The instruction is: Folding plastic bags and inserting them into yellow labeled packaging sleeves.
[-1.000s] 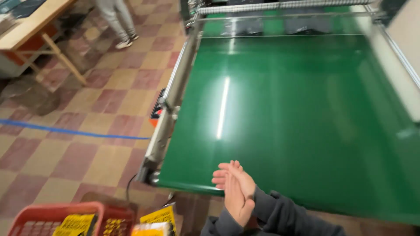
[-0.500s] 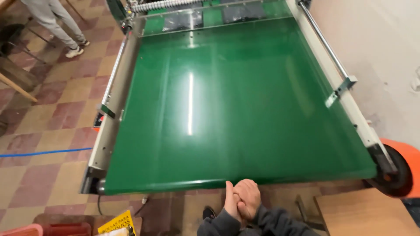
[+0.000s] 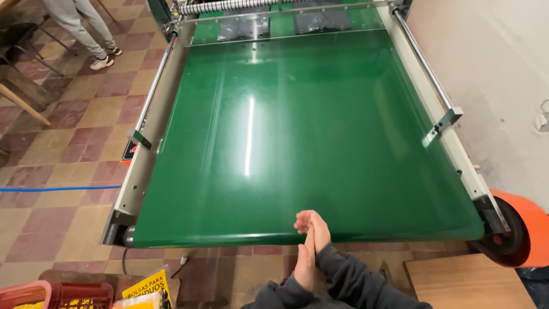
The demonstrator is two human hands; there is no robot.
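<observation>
My left hand and my right hand are pressed flat together, palm to palm, fingers pointing up and away from me. Neither holds anything. Both wrists are in dark grey sleeves. The hands hover at the near edge of a wide, shiny green conveyor belt, the fingertips just over its rim. The belt's surface is bare where I stand. At its far end two dark flat sheets lie under a roller.
Metal side rails frame the belt. An orange roll and a wooden board sit at the right, by a white wall. A red crate and yellow packages are lower left. Another person's legs stand far left.
My view has swung right and centred on the belt. The hands, loosely clasped half a second ago, are now flat against each other and slightly higher.
</observation>
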